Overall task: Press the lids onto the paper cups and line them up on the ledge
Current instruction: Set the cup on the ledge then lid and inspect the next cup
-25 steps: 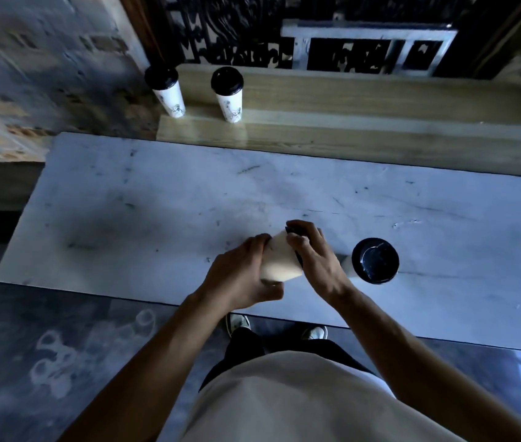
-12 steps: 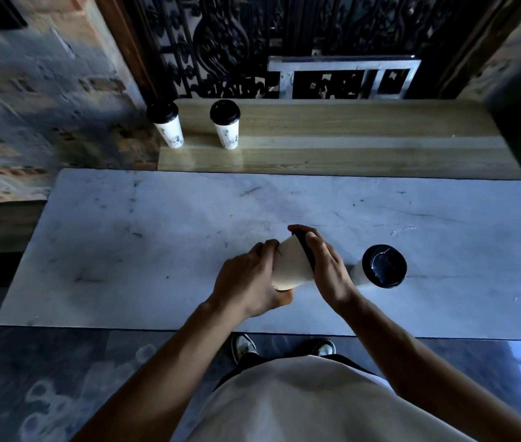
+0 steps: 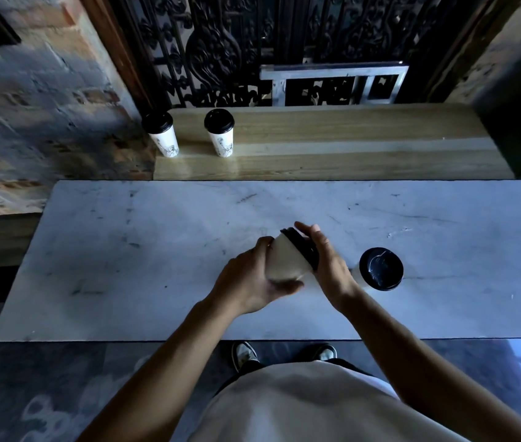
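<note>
A white paper cup (image 3: pixel 286 260) is held tilted above the marble table (image 3: pixel 125 250), mouth pointing up and to the right. My left hand (image 3: pixel 251 280) grips its body from the left. A black lid (image 3: pixel 305 250) sits on the cup's mouth, and my right hand (image 3: pixel 326 266) is wrapped over it, fingers curled along the rim. Another lidded cup (image 3: pixel 380 269) stands on the table just right of my right hand. Two lidded white cups (image 3: pixel 161 134) (image 3: pixel 220 132) stand upright at the left end of the wooden ledge (image 3: pixel 348 141).
A black ornate iron grille (image 3: pixel 253 43) and a metal frame (image 3: pixel 332 81) rise behind the ledge. A brick wall (image 3: pixel 29 106) lies to the left. My shoes (image 3: pixel 246 354) show below the table's near edge.
The cup has tilted a little more to the right in my hands, and my right fingers have shifted along the lid's rim. The camera has tipped upward, showing more of the grille.
</note>
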